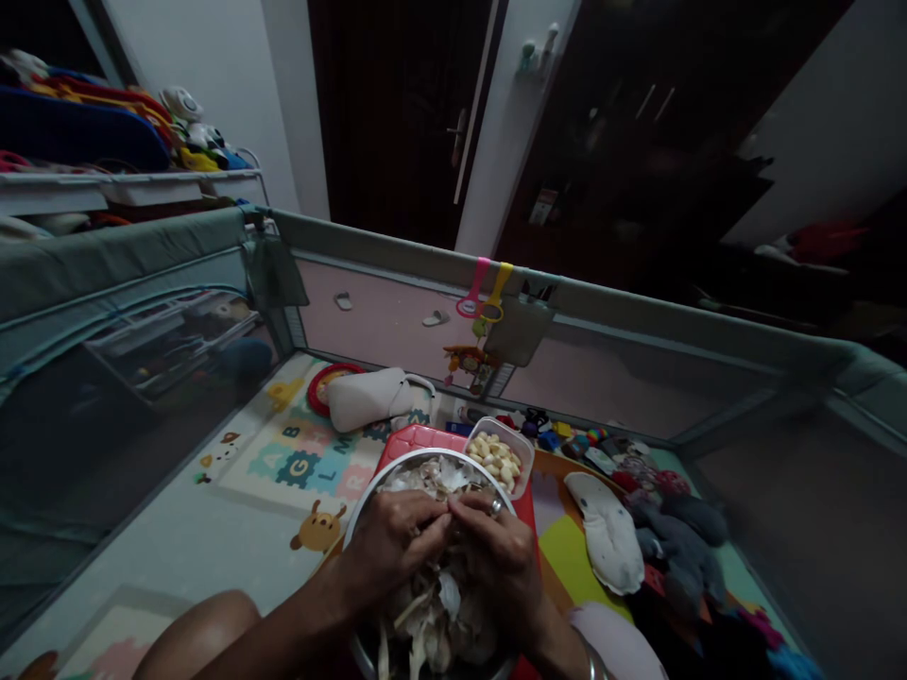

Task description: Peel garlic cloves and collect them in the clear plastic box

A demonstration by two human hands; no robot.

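Garlic (440, 650) is heaped in the bowl (432, 453), below left hand (405, 529) and right hand (502, 546); fingertips are pinched narrow, what is held cannot be told.

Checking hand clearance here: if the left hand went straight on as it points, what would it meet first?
Most likely the right hand: its fingertips lie right at those of the left hand; whether they touch is unclear.

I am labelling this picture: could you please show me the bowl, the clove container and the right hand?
Bowl (434, 453): head view, on its far rim.
Clove container (527, 464): head view, on its right side.
Right hand (500, 544): head view, on its back.
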